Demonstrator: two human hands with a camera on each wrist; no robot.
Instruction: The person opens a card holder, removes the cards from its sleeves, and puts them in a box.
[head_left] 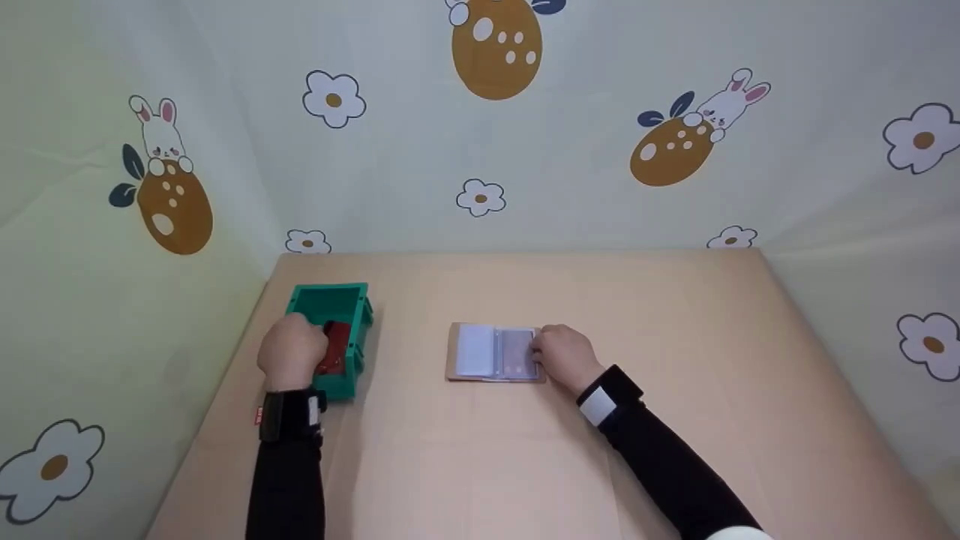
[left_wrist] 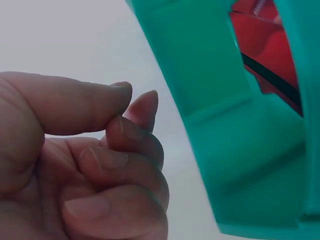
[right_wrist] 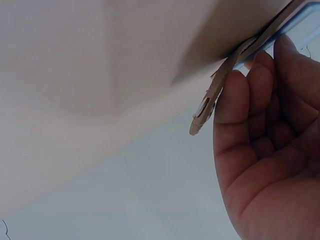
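An open card holder (head_left: 477, 352), with a tan cover and clear plastic sleeves, lies flat mid-table. At its right edge my right hand (head_left: 564, 357) pinches it, the thumb against a sleeve and fingers by the cover in the right wrist view. My left hand (head_left: 291, 352) is at the left rim of a green plastic bin (head_left: 341, 386). Its fingers are curled in, the thumb close to the fingertips, and nothing shows between them in the left wrist view. Inside the bin rests a dark red item (head_left: 337, 349), with a black strip across it; its left part is hidden.
The table (head_left: 637, 292) has a plain tan surface. Behind it and at both sides hangs a pale cloth (head_left: 405, 150) printed with rabbits and flowers. The bin stands near the table's left edge, apart from the card holder.
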